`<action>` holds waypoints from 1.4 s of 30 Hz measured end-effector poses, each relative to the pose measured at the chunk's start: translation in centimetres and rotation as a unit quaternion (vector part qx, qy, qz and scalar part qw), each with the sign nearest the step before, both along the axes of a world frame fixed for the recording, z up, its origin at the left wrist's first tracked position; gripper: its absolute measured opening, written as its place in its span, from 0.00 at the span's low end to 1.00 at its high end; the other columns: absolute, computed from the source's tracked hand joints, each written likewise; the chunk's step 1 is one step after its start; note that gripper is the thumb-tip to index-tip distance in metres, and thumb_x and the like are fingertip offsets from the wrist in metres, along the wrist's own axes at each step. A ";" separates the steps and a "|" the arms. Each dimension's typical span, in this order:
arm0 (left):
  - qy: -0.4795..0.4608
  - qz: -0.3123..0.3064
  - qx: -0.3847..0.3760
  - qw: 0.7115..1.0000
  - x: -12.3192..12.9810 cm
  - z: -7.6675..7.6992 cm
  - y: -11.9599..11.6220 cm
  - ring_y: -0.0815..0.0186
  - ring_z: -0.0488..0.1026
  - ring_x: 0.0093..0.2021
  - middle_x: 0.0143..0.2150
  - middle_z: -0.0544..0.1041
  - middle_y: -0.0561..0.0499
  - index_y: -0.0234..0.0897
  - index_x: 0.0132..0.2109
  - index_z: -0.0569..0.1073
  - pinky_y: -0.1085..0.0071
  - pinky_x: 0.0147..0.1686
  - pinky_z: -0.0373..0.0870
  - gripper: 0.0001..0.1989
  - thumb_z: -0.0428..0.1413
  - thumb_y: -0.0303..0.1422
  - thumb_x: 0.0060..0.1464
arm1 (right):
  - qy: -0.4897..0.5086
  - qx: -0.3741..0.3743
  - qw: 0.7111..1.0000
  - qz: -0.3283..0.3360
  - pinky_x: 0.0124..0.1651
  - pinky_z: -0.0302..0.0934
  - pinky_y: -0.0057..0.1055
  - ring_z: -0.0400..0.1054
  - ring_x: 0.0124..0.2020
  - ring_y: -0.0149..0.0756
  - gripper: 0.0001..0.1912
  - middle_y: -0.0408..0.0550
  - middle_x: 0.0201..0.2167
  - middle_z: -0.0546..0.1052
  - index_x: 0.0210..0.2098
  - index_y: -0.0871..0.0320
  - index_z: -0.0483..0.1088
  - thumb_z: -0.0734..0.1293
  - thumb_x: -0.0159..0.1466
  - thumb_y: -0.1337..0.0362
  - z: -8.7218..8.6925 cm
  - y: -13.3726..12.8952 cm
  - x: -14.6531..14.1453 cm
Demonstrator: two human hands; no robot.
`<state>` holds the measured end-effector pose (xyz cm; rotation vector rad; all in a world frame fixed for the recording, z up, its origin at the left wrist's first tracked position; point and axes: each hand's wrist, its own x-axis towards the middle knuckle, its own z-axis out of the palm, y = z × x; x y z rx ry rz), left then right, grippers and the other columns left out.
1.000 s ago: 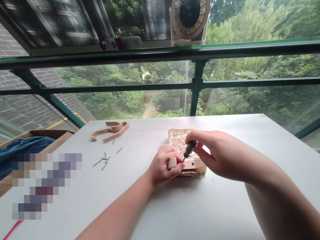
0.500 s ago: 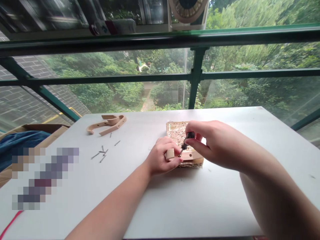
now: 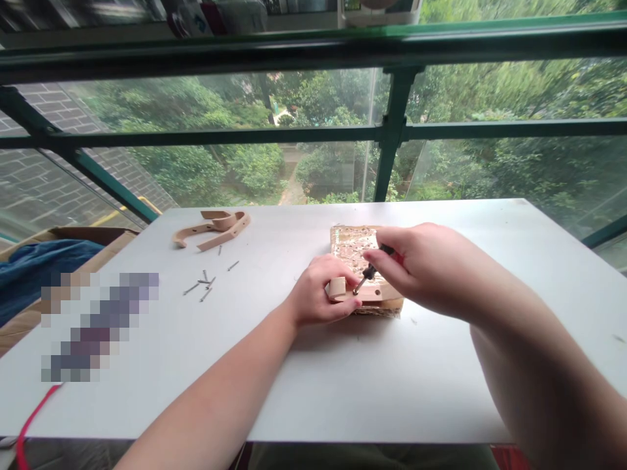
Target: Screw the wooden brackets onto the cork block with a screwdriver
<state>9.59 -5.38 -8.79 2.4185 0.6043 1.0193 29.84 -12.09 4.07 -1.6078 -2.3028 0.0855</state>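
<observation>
My left hand [image 3: 317,292] is closed around a light wooden hook [image 3: 337,288], with its curled end between thumb and fingers. The hook's flat strip lies along the near side of a cardboard block [image 3: 351,240] wrapped in clear tape, and a dark hole shows in the strip. In my right hand [image 3: 426,267] is a screwdriver [image 3: 369,271] with a black handle, tilted to the right. Its tip meets a screw head [image 3: 355,292] in the strip, beside my left fingers. My right fingers partly hide the handle and the block.
Several loose screws [image 3: 206,282] lie on the white table [image 3: 294,385] at left. Behind them are more curved wooden hooks [image 3: 218,230]. A blurred-out object [image 3: 102,326] with a red cord [image 3: 36,414] lies at the left edge. Beside the table stands a cardboard box [image 3: 98,258] holding blue cloth.
The view has shifted, so the table sits slightly higher. The screwdriver leans more to the right, its tip still at the screw. My left hand keeps its hold on the hook.
</observation>
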 end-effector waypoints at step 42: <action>-0.005 0.023 -0.012 1.000 0.0 0.0 -0.2 0.61 0.73 0.40 0.36 0.78 0.49 0.40 0.38 0.74 0.60 0.49 0.68 0.11 0.64 0.37 0.49 | 0.050 -0.060 0.991 0.112 0.30 0.50 0.29 0.60 0.29 0.32 0.04 0.45 0.31 0.72 0.37 0.56 0.63 0.58 0.64 0.70 -0.3 0.0 0.8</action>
